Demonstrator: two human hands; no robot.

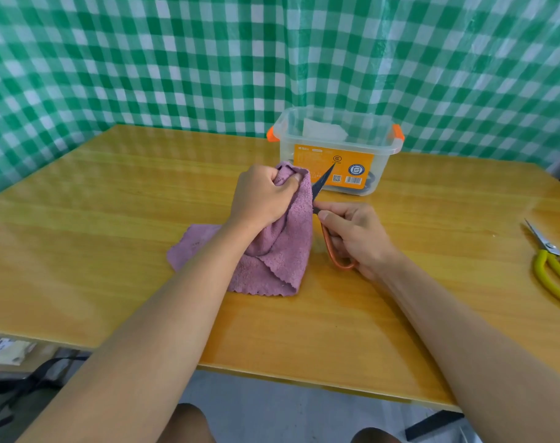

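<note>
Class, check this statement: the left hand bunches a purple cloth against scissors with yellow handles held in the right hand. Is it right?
Not quite: in the head view the scissors held in the right hand have orange handles. The yellow-handled pair lies apart on the table. The left hand does bunch the purple cloth.

We see a glossy yellow wooden table (112, 219); behind it hangs a green-and-white checked curtain (208, 59), and below its near edge lies grey floor (272, 410).

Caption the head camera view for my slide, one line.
Left hand bunches a purple cloth beside orange-handled scissors gripped by the right hand, over a wooden table.
</note>
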